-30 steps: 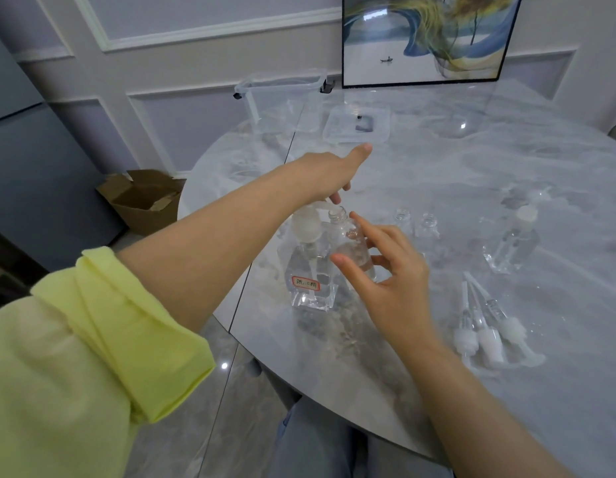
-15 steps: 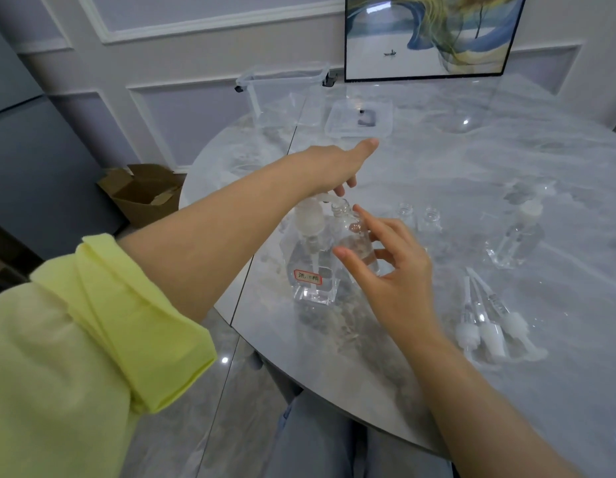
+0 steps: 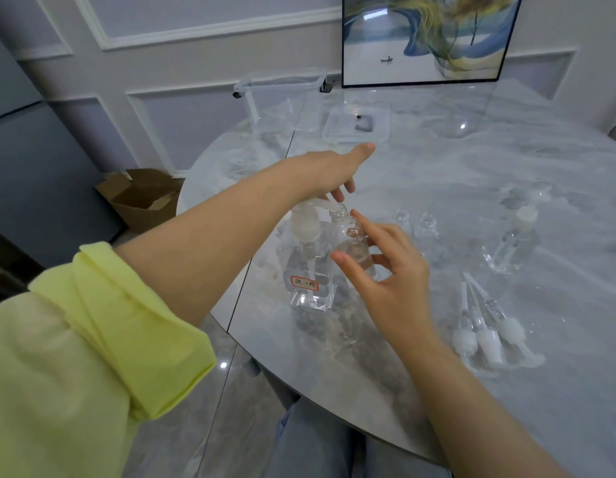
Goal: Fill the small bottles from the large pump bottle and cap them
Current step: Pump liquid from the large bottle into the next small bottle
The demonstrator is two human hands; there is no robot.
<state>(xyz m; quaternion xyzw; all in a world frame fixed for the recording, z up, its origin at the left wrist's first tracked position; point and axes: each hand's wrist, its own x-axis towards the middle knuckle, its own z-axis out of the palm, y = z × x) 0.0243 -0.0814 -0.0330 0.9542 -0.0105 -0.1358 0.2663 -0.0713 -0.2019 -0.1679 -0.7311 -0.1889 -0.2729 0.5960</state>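
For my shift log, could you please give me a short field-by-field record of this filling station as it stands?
left hand: presses the pump head of the large pump bottle
right hand: holds small bottle, uncapped, at the pump spout
empty small bottles: two, uncapped, standing behind
capped bottle: one, to the right
loose pump caps: three, lying near the table edge

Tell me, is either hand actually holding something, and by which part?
The right hand holds a small bottle by its body, between thumb and fingers. The left hand grips nothing; it presses the pump head of the large pump bottle.
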